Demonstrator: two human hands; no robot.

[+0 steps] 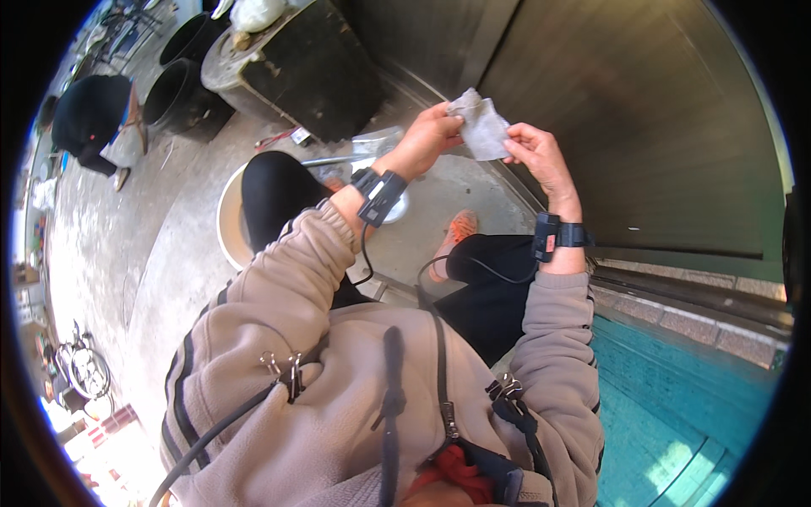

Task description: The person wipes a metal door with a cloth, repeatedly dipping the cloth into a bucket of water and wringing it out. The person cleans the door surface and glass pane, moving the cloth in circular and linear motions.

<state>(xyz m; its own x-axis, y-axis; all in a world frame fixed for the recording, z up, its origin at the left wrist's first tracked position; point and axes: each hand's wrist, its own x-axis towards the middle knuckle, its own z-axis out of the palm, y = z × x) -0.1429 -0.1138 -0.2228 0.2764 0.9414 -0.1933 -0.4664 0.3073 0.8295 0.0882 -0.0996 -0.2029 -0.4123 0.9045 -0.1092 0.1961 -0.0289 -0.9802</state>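
A small, thin whitish-grey cloth, possibly a wipe, is stretched between my hands in front of the metal panel. My left hand pinches its left edge, where the cloth is bunched and looks dirtier. The right edge is held between the thumb and fingers of my right hand. Below the hands, a clear plastic bag lies near a metal rod on the concrete floor. My left forearm partly covers a round white object.
Brown metal panels rise close on the right, above a teal surface. A cream tub stands by my left knee. Black buckets and a dark-sided container are farther left. Another person bends down at the far left.
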